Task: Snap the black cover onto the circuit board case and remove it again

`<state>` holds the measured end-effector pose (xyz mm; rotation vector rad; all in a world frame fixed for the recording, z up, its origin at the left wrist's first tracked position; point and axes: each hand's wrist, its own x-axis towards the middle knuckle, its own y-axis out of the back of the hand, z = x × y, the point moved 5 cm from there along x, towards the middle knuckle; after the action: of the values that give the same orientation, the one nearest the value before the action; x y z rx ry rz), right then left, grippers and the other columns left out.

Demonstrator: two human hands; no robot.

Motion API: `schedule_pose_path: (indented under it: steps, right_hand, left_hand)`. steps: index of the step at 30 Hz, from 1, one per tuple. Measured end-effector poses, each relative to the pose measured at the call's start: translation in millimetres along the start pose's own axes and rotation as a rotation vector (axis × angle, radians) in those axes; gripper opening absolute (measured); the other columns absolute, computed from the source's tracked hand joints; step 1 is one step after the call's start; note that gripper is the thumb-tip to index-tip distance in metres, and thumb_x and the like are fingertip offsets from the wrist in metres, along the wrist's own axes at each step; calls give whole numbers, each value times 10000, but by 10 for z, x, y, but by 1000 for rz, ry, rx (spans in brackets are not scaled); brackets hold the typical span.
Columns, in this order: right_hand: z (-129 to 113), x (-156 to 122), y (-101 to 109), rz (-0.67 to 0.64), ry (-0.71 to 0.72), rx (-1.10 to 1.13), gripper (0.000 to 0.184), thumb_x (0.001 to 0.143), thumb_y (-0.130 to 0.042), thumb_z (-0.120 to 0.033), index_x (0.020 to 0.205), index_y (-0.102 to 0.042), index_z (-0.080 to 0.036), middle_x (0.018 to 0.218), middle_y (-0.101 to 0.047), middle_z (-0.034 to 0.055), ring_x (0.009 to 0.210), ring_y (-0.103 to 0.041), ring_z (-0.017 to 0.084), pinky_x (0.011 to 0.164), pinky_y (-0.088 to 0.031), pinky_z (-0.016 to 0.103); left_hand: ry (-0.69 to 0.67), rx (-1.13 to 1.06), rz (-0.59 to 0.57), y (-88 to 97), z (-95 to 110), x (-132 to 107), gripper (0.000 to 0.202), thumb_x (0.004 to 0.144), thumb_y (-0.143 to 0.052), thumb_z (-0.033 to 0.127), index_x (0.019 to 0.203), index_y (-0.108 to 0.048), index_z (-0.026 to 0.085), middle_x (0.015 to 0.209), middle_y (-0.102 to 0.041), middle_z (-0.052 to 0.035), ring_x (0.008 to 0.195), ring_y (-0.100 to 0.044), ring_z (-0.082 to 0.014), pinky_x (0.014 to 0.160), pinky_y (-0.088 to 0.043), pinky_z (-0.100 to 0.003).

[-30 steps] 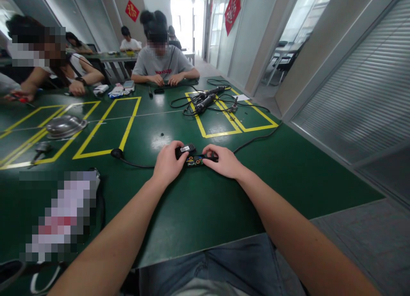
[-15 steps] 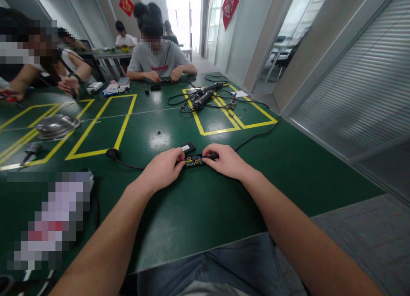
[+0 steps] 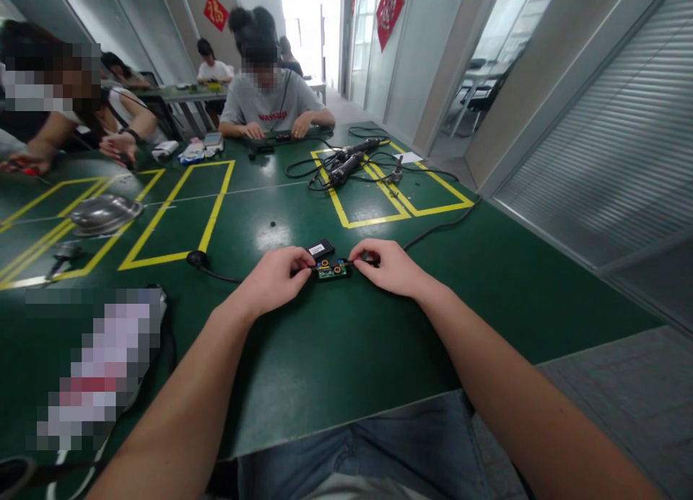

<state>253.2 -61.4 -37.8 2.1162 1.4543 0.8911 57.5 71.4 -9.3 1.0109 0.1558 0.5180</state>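
Note:
A small green circuit board (image 3: pixel 332 269) with copper-coloured coils lies in or just over an open black case half, between my hands. My left hand (image 3: pixel 281 275) is closed at the board's left end, pinching the black cable (image 3: pixel 223 277) there; its fingertips partly hide the grip. At the right end, my right hand (image 3: pixel 387 265) pinches the other black cable (image 3: pixel 433 234), which runs off to the back right. Just behind the board rests the black case cover (image 3: pixel 320 249) with a white label. The left cable ends in a round black plug (image 3: pixel 197 259).
Screwdriver-like black power tools (image 3: pixel 349 164) with tangled cords lie at the back right, inside yellow tape outlines. A metal bowl-like part (image 3: pixel 105 214) and a blurred-out package (image 3: pixel 102 370) are on the left. Co-workers sit across the green table (image 3: pixel 336 363).
My right hand has shifted slightly right, and more of the board shows between my hands. The whole view has moved a little. Across the table, a co-worker's hand has moved left.

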Motion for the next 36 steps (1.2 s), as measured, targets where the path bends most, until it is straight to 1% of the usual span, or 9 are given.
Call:
schedule_pose_path:
  steps: [7, 13, 16, 18, 20, 23, 26, 31, 36]
  right_hand:
    - [81, 14, 5, 4, 12, 6, 124, 924, -735, -208, 921, -856, -234, 950, -821, 51, 855, -725, 213, 859, -585, 378]
    - [137, 27, 5, -36, 22, 27, 106, 942, -772, -211, 934, -873, -240, 1020, -854, 62, 953, -769, 234, 923, -578, 393]
    - [135, 18, -3, -33, 6, 9, 116, 943, -768, -203, 949, -876, -245, 1018, -861, 56, 955, -767, 238, 917, -573, 395]
    - [122, 13, -12, -17, -6, -22, 126, 935, -761, -197, 943, -873, -255, 998, -858, 51, 950, -754, 247, 905, -571, 402]
    - [94, 8, -17, 19, 6, -70, 135, 912, -753, -180, 929, -859, -261, 990, -852, 52, 981, -735, 264, 928, -567, 422]
    - [54, -1, -17, 75, 33, -112, 219, 859, -738, -145, 1020, -838, -255, 1018, -844, 61, 1040, -707, 287, 966, -559, 447]
    - [56, -10, -14, 82, 19, -102, 350, 821, -713, -131, 1136, -813, -245, 1033, -835, 61, 1037, -697, 289, 947, -559, 442]
    - [68, -9, -13, 56, 12, -104, 318, 802, -697, -151, 1089, -808, -233, 1059, -828, 72, 1030, -701, 293, 950, -556, 454]
    - [53, -6, -18, 43, 18, -106, 272, 814, -704, -155, 1052, -805, -238, 1046, -825, 69, 1024, -700, 287, 958, -549, 451]
  left_hand:
    - [26, -27, -48, -4, -48, 19, 99, 939, -702, 203, 918, -795, 230, 937, -845, -39, 897, -797, -242, 890, -620, -374]
    - [-20, 56, -61, -4, -68, 39, 98, 953, -718, 211, 918, -807, 230, 997, -830, -55, 963, -777, -271, 952, -608, -432]
    - [-109, 128, 23, -29, -32, 48, 107, 926, -730, 191, 853, -802, 221, 1185, -810, -101, 1156, -740, -314, 1107, -576, -511]
    - [-105, 136, 126, -56, -34, 64, 129, 933, -728, 205, 834, -809, 217, 1371, -757, -127, 1318, -684, -342, 1217, -522, -560]
    - [-31, 82, 189, -103, -77, 92, 159, 993, -704, 263, 985, -857, 223, 1451, -729, -138, 1392, -663, -338, 1266, -497, -574]
    - [29, 35, 179, -185, -123, 137, 306, 1065, -614, 252, 1233, -870, 243, 1566, -709, -136, 1494, -634, -332, 1320, -456, -577]
    - [74, 29, 161, -194, -170, 149, 316, 1052, -646, 251, 1262, -881, 264, 1463, -797, -112, 1391, -720, -339, 1268, -518, -553]
    - [213, 70, 236, -81, -255, 98, 276, 983, -787, 359, 1219, -902, 275, 1201, -887, -117, 1116, -815, -371, 1013, -652, -514]
    - [253, 116, 227, -67, -221, 90, 309, 990, -782, 328, 1275, -873, 251, 1277, -868, -136, 1211, -797, -394, 1086, -624, -542]
